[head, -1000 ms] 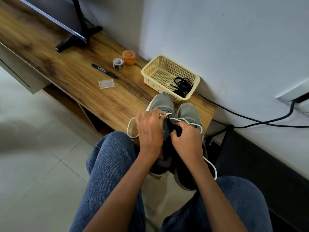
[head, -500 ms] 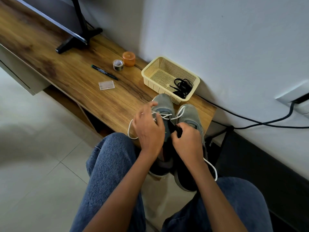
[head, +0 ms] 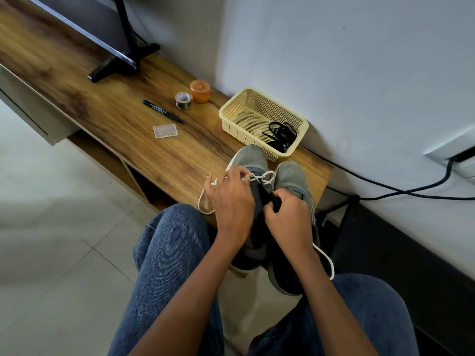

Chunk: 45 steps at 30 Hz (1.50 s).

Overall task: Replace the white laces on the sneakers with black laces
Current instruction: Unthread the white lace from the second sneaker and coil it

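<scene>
Right now, step: I judge I am unthreading the white cord lace [head: 262, 176] from the left grey mesh sneaker [head: 253, 160], near its toe-end eyelets.
How to do it well: I would draw the lace out one crossing at a time, pulling along the line of the eyelet, not sideways, while the other hand keeps the tongue and shoe from lifting off the wooden bench top [head: 123, 119].
Left hand [head: 232, 201]: held over the left sneaker, knuckles up, fingertips curled and pinching the white lace at the crossings; the little finger sticks out to the side.
Right hand [head: 289, 217]: fingers curled tight round the dark tongue of the same sneaker, just beside the left hand.
Slack: one loop of white lace hangs off the sneaker's left side; another end trails past my right wrist.
Right grey mesh sneaker [head: 293, 176]: touching the left sneaker, toe toward the wall.
Black laces [head: 281, 136]: coiled in the cream perforated plastic basket [head: 239, 109], just beyond the sneakers' toes, untouched.
Risk: a hasty tug could snag the lace tip in an eyelet.
</scene>
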Each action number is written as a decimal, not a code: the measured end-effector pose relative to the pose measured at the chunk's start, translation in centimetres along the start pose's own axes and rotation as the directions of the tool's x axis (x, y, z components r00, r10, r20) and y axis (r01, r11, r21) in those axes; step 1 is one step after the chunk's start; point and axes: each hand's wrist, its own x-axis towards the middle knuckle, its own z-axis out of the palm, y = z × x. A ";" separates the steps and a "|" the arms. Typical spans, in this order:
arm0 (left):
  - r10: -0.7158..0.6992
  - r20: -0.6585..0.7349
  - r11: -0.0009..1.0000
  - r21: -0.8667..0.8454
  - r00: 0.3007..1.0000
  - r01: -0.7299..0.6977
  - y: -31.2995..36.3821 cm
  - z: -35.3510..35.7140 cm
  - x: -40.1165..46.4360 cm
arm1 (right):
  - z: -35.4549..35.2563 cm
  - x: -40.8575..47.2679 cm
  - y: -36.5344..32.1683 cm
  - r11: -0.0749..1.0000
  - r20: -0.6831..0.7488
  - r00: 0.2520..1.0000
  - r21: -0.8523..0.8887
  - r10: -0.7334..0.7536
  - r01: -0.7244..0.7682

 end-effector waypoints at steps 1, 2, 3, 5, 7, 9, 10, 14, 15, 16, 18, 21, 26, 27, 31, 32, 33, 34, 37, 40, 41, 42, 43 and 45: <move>-0.064 -0.029 0.994 -0.093 0.998 0.061 0.2 -0.1 0.1 | 0.0 0.0 0.0 1.000 0.001 1.000 0.004 0.006 -0.006; -0.122 -0.063 0.976 -0.187 0.991 0.108 0.4 -0.3 0.2 | 0.0 0.0 0.0 1.000 0.002 1.000 0.008 0.011 -0.011; -0.172 -0.102 0.951 -0.276 0.980 0.139 0.5 -0.4 0.3 | 0.0 0.0 0.0 1.000 0.001 1.000 0.013 0.013 -0.013; -0.279 -0.160 0.884 -0.428 0.947 0.188 0.5 -0.3 0.4 | 0.0 0.0 0.0 1.000 -0.001 1.000 0.011 0.011 -0.011; -0.365 -0.185 0.845 -0.476 0.912 0.242 0.5 -0.2 0.6 | -0.1 0.0 0.0 1.000 -0.002 1.000 0.004 0.006 -0.006; -0.373 -0.205 0.872 -0.411 0.905 0.266 0.5 -0.4 0.7 | 0.0 0.0 0.0 1.000 -0.003 1.000 0.000 0.003 -0.003; -0.340 -0.204 0.900 -0.353 0.918 0.255 0.4 -0.5 0.7 | 0.0 0.0 0.0 1.000 -0.002 1.000 -0.003 0.003 -0.003; -0.051 -0.046 0.999 0.012 0.998 0.052 0.1 -0.4 0.4 | 0.0 0.1 0.1 1.000 0.013 1.000 -0.020 0.000 0.001; 0.021 0.007 0.997 0.078 1.000 -0.022 -0.1 -0.3 0.3 | 0.0 0.1 0.1 1.000 0.015 1.000 -0.028 -0.003 0.004; 0.072 0.054 0.988 0.131 0.996 -0.079 -0.3 -0.1 0.3 | 0.0 0.1 0.1 0.999 0.013 1.000 -0.034 -0.009 0.009; 0.126 0.127 0.965 0.214 0.984 -0.151 -0.6 0.3 0.1 | 0.1 0.1 0.1 0.999 0.008 1.000 -0.031 -0.018 0.018; 0.164 0.145 0.934 0.295 0.976 -0.201 -0.7 0.2 0.1 | 0.1 0.1 0.1 0.999 0.014 1.000 -0.029 -0.022 0.023; 0.077 0.104 0.973 0.210 0.992 -0.098 -0.2 0.2 -0.1 | 0.1 0.0 0.1 1.000 0.009 1.000 -0.020 -0.019 0.019; 0.063 0.083 0.981 0.177 0.995 -0.077 0.0 0.2 -0.1 | 0.1 0.0 0.1 1.000 0.006 1.000 -0.019 -0.018 0.018; -0.177 0.052 0.978 -0.100 0.983 0.181 0.6 -0.3 -0.1 | 0.1 0.0 0.0 1.000 -0.007 1.000 -0.005 -0.018 0.018; -0.244 0.041 0.952 -0.182 0.969 0.247 0.9 -0.5 0.0 | 0.1 0.0 0.0 1.000 -0.007 1.000 -0.005 -0.018 0.017; -0.291 0.014 0.923 -0.259 0.956 0.285 1.1 -0.5 0.0 | 0.1 0.0 0.0 1.000 -0.006 1.000 -0.006 -0.017 0.017; -0.323 -0.020 0.894 -0.335 0.946 0.298 1.2 -0.5 0.1 | 0.1 0.0 0.0 1.000 -0.006 1.000 -0.007 -0.015 0.015; -0.359 -0.091 0.831 -0.483 0.929 0.274 1.1 -0.2 0.1 | 0.1 0.0 -0.1 1.000 -0.003 1.000 -0.009 -0.003 0.003; -0.255 -0.074 0.912 -0.349 0.964 0.214 0.9 -0.4 0.1 | 0.2 0.1 0.0 1.000 0.007 1.000 -0.019 -0.002 0.002; -0.194 -0.043 0.954 -0.241 0.980 0.178 0.8 -0.4 0.0 | 0.2 0.1 0.1 1.000 0.009 1.000 -0.019 -0.003 0.003; -0.126 -0.004 0.985 -0.121 0.992 0.124 0.6 -0.3 0.0 | 0.2 0.1 0.2 1.000 0.010 1.000 -0.020 -0.004 0.005; -0.061 0.041 0.998 -0.008 0.997 0.061 0.4 -0.1 -0.1 | 0.2 0.1 0.3 1.000 0.010 1.000 -0.022 -0.007 0.007; 0.017 0.115 0.988 0.148 0.993 -0.034 0.0 0.3 -0.2 | 0.2 0.1 0.3 0.999 0.009 1.000 -0.032 -0.012 0.012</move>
